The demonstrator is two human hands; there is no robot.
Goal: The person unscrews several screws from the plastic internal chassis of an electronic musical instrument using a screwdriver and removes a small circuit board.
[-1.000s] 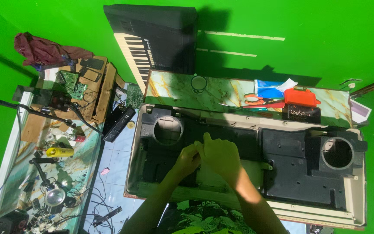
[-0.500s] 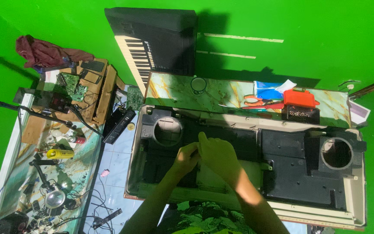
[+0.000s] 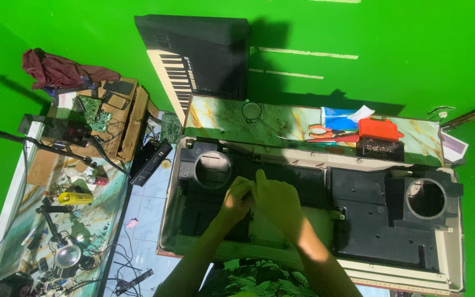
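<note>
Both hands had crept slightly leftward, the right hand [image 3: 277,201] half-curled flat and the left hand [image 3: 236,199] pinching something unseen, steadying the casing [image 3: 314,220].

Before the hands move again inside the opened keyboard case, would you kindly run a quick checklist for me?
1. Both hands on the case: ok; left hand and right hand meet at the centre of the opened keyboard case.
2. Grip on a tool: cannot tell.
3. Pliers within sight: ok, on the marble-patterned board.
4. Speaker openings free: ok, left opening, right opening.
</note>
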